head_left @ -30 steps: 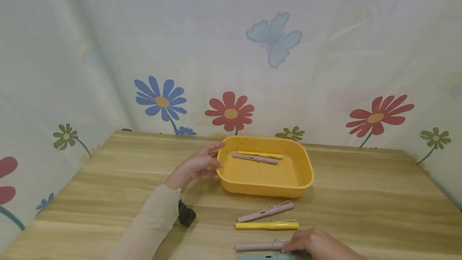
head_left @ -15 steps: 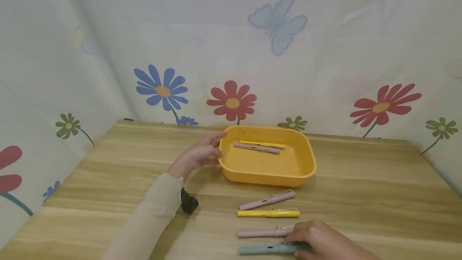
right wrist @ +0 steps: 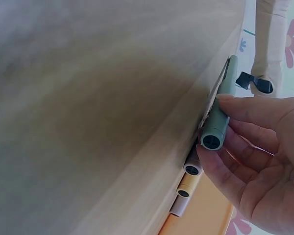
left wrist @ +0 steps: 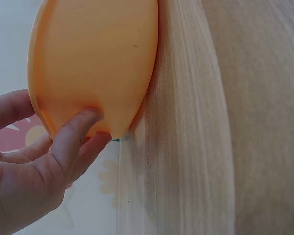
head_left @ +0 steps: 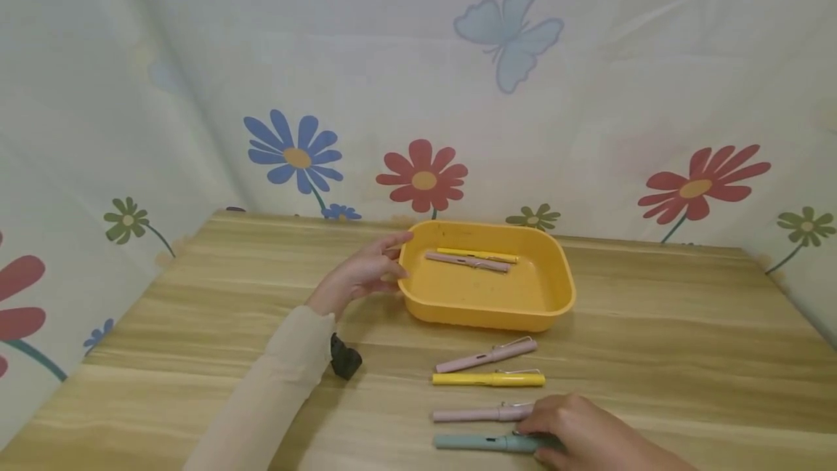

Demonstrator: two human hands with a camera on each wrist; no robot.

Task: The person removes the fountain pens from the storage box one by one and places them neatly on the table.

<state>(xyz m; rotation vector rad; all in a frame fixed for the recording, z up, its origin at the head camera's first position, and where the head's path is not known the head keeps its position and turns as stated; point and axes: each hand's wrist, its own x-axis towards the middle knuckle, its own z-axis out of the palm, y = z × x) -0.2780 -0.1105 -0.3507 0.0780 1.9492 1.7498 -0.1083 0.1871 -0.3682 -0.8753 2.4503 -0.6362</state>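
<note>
My left hand (head_left: 366, 271) holds the left end of a yellow plastic box (head_left: 484, 315), its thumb and fingers at the wall and rim in the left wrist view. Inside the box lie a yellow pen (head_left: 484, 256) and a pink pen (head_left: 458, 261). My right hand (head_left: 578, 431) pinches a capped green pen (right wrist: 218, 117) between thumb and fingertips at its capped end. Just beyond it is a pink pen (head_left: 464, 415), its clip end partly hidden by the hand in the head view. Farther off lie another yellow pen (head_left: 480, 379) and a slanted pink pen (head_left: 487, 356).
Everything stands on a wood-grain tabletop (head_left: 654, 340). A flower-print curtain (head_left: 575, 93) hangs behind and at the sides. A black object (head_left: 344, 357) sits at the left wrist, below the pale sleeve (head_left: 281, 376).
The head view has tilted down, so the scene sits higher and shifts slightly right; the green pen is now more fully visible. Both hands keep much the same hold.
</note>
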